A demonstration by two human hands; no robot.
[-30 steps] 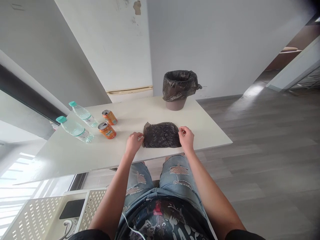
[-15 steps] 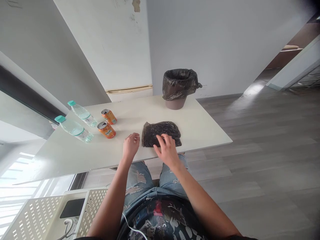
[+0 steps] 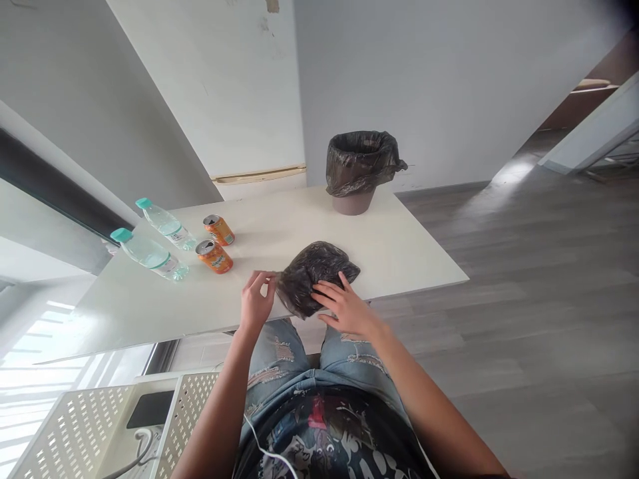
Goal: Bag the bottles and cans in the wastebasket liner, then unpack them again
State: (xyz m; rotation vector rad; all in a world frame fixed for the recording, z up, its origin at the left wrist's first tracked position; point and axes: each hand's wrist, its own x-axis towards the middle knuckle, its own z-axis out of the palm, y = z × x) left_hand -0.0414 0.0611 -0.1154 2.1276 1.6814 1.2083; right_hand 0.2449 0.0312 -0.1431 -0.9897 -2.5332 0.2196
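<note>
A black plastic bag (image 3: 317,266), thin and crumpled, lies near the front edge of the white table (image 3: 269,219). My left hand (image 3: 256,299) pinches the bag's left corner between thumb and fingertips. Spread across the bag's lower right part are the fingers of my right hand (image 3: 347,306), which touch it without closing round it. Left of the bag lie two orange drink cans, the nearer can (image 3: 214,257) and the farther can (image 3: 219,230), both tilted over in view.
A trash bin (image 3: 352,205) with a black liner (image 3: 364,163) over its rim stands at the table's back right. Two clear bottles with teal caps, a nearer bottle (image 3: 150,255) and a farther bottle (image 3: 167,224), are at the left. A white perforated basket (image 3: 80,426) sits low at the left.
The bag has turned and bunched up, its left corner now in my left hand's pinch. My right hand has shifted slightly right and down, fingers now flatter on the bag.
</note>
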